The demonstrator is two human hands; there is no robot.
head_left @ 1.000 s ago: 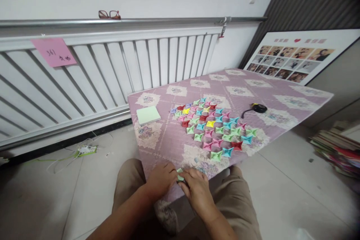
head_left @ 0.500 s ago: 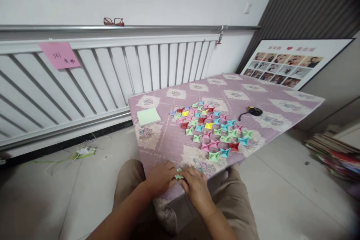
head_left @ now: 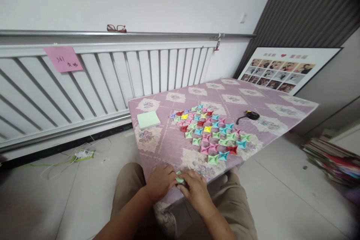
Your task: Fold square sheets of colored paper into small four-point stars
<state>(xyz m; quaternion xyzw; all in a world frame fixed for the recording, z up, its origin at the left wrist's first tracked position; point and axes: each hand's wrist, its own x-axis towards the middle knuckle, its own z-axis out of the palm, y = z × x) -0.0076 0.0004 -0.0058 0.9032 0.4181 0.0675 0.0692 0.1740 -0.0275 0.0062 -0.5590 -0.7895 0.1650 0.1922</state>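
Note:
Between my two hands is a small piece of folded green paper (head_left: 179, 178), close to the near corner of the table. My left hand (head_left: 161, 182) grips its left side with the fingers closed. From the right, my right hand (head_left: 196, 188) pinches the same paper between thumb and fingers, which partly cover it. Beyond them, rows of small folded paper shapes (head_left: 207, 129) in green, blue, pink, red, yellow and purple stand on the flowered tablecloth (head_left: 165, 142). A stack of pale green square paper (head_left: 148, 119) lies at the table's left edge.
A black tape measure (head_left: 252, 115) lies right of the paper shapes. Behind the table are a white radiator (head_left: 146, 67), glasses (head_left: 116, 28) on a pipe, and a photo board (head_left: 317, 54). A power strip (head_left: 84, 155) with cables lies on the floor at left.
The view has tipped slightly upward, so the scene sits a little lower. My right fingers have moved over the green paper, which now looks flatter and turned between my hands.

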